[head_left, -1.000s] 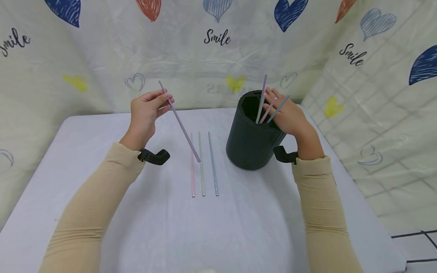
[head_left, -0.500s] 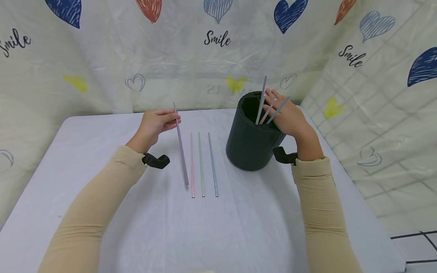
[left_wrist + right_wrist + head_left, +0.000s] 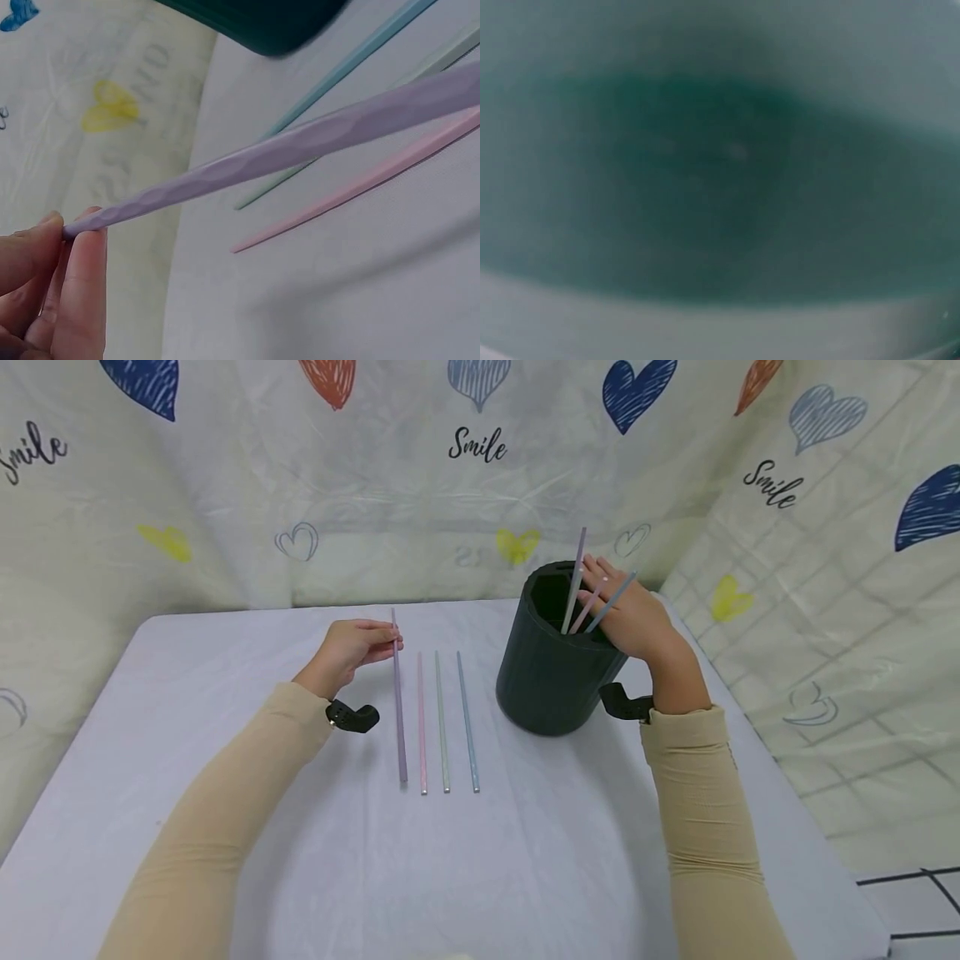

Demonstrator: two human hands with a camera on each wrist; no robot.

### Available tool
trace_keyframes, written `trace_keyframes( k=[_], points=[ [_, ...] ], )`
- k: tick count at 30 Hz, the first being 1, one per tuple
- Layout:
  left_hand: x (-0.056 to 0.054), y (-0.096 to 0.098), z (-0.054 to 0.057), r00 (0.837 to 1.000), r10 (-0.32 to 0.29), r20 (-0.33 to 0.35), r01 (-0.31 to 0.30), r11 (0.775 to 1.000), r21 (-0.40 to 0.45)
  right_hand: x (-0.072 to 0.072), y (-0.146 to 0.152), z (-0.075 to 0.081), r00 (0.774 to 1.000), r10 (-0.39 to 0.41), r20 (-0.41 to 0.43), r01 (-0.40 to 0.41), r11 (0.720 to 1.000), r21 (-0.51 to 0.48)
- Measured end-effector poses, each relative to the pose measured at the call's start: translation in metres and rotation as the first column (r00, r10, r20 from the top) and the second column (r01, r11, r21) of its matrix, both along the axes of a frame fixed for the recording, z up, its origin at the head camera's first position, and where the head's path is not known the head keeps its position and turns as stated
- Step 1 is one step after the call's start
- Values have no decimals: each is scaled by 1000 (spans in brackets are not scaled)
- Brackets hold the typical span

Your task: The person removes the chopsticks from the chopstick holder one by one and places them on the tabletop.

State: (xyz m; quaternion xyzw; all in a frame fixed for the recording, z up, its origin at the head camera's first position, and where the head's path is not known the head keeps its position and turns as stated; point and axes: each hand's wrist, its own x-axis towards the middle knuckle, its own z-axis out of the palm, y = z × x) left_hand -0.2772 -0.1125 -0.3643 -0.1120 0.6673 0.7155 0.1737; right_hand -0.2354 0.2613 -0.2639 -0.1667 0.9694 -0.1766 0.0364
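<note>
In the head view my left hand (image 3: 356, 649) pinches a lilac chopstick (image 3: 400, 718) near its thin far end. The left wrist view shows thumb and fingertips on that tapered end of the faceted chopstick (image 3: 300, 142). To its right, a pink chopstick (image 3: 422, 727), a pale green one (image 3: 442, 727) and a blue one (image 3: 468, 727) lie side by side on the white table. My right hand (image 3: 630, 614) rests at the right rim of a dark green cylindrical holder (image 3: 551, 677), fingers looking straight, partly hidden behind chopsticks. The right wrist view is a close green blur.
Several more chopsticks lean in the holder, among them a lilac one (image 3: 581, 547), a pink one (image 3: 588, 604) and a blue one (image 3: 611, 600). A white cloth (image 3: 480, 877) covers the table. Behind it hangs a curtain (image 3: 390, 468) printed with hearts.
My left hand has come down and to the right with the lilac chopstick, which has swung from slanting across the others to nearly parallel, left of the pink one. The right hand stays at the holder.
</note>
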Motion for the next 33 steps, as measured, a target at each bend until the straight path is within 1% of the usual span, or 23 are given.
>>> trace_keyframes(
  k=[3,8,15,19,24,28,33],
  points=[
    [-2,2,-5,1000,-14,14,14,999,-33,1,0,0,1000,-6,2,6,1000,-3],
    [-3,3,-12,999,-7,53,11,997,-79,0,0,0,1000,-8,4,8,1000,-5],
    [-5,5,-24,998,-8,64,12,998,-58,0,0,0,1000,-9,9,9,1000,-6],
    [-6,7,-30,997,-17,70,23,997,-74,-1,1,0,1000,-8,11,8,1000,-7],
    [-9,7,-38,995,9,97,1,995,-98,-1,1,0,1000,-13,8,13,1000,-10],
    [-9,7,-44,996,13,86,-1,991,-136,-1,0,-1,1000,-12,1,12,1000,-9],
    [-9,8,-52,996,10,83,9,974,-225,-2,1,-2,1000,-8,-10,8,1000,-5]
  ],
)
